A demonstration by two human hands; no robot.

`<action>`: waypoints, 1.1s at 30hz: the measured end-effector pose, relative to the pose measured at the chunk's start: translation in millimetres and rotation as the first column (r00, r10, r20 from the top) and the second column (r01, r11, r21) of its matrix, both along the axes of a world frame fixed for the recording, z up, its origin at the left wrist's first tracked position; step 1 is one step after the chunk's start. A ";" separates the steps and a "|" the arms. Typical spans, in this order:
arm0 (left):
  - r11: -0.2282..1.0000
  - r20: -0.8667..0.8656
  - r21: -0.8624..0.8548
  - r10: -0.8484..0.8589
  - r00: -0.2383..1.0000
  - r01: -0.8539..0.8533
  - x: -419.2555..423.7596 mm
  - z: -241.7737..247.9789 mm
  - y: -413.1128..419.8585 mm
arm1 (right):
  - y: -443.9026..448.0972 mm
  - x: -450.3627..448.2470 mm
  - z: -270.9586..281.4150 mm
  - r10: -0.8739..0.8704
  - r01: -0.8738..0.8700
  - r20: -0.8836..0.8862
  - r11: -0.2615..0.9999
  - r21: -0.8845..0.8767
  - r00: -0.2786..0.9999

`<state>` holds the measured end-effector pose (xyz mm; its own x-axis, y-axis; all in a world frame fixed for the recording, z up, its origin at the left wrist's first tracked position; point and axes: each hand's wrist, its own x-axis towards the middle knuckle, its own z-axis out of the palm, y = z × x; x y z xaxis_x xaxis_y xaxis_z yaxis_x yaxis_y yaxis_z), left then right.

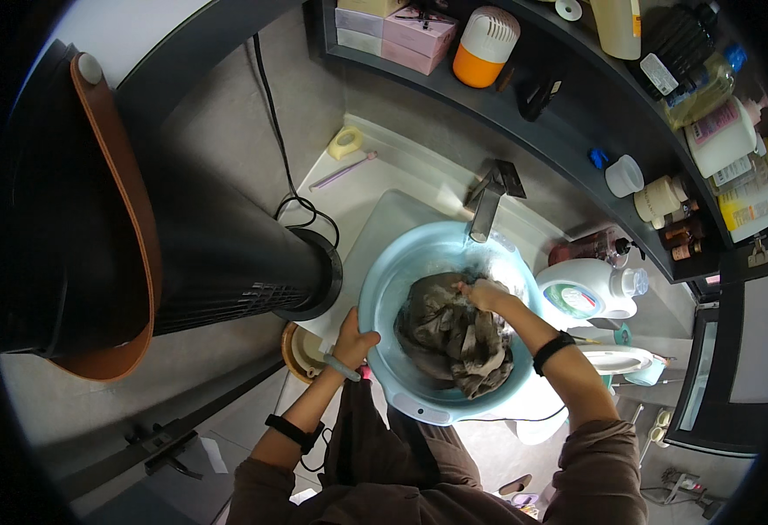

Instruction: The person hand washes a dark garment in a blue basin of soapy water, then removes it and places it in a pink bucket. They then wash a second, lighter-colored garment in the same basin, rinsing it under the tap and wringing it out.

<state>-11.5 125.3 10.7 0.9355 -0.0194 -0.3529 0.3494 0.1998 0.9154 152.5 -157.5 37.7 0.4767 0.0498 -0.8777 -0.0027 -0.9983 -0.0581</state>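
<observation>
A light-blue plastic basin (384,387) stands in the sink, under a dark square faucet (487,203) whose water runs into it. Wet brown cloth (462,341) lies bunched in the water. My left hand (356,340) grips the basin's left rim, thumb on top. My right hand (485,295) is inside the basin at the upper part of the cloth, its fingers curled down against the fabric; whether they pinch it is hard to tell.
A black tower fan (226,262) with a brown strap rises at the left. Beside the basin's right is a white detergent jug (581,289). A dark shelf (521,125) with bottles and boxes curves above. A yellow tape roll (345,143) and toothbrush (343,172) lie on the counter.
</observation>
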 end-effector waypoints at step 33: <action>0.991 -0.152 0.113 -0.049 0.987 0.066 10.8 8.5 1.8 | 5.7 36.3 -100.3 -0.100 0.068 0.059 0.914 0.401 0.993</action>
<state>-0.8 127.2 19.2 0.8708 -0.0218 -0.4911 0.4914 0.0694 0.8682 188.7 -151.8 -62.6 0.5594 0.3436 -0.7543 -0.0649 -0.8891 -0.4531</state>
